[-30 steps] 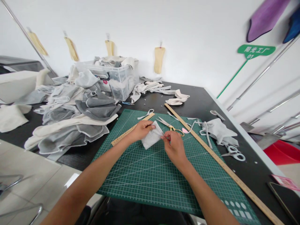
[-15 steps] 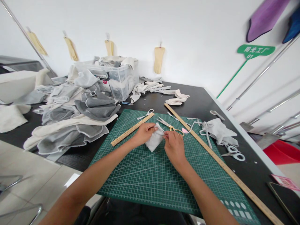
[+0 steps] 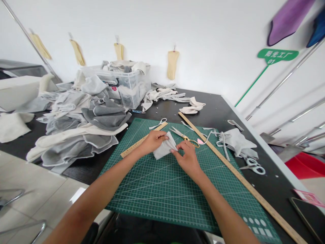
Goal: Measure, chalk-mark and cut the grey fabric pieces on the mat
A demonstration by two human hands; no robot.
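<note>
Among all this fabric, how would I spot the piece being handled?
Find the green gridded mat on the black table. Above it, the left hand and right hand hold a small light-grey cloth. Unlike the heaped fabric, it alone is held.

From the near side of the table [image 3: 213,101], a head camera is looking forward and down. It is facing the far wall [image 3: 215,40], showing left hand [image 3: 153,141] and right hand [image 3: 188,156] close.

Worktop [image 3: 213,105]: black, pale along the right edge.
Cutting mat [image 3: 162,193]: green, gridded, flat, near side.
Fabric pile [image 3: 73,105]: gray and cream, left, beside a clear plastic bin [image 3: 132,84].
Fabric strips [image 3: 153,95]: pale, heaped, far side.
White-handled scissors [image 3: 255,166]: right, touching crumpled gray cloth [image 3: 238,139].
</note>
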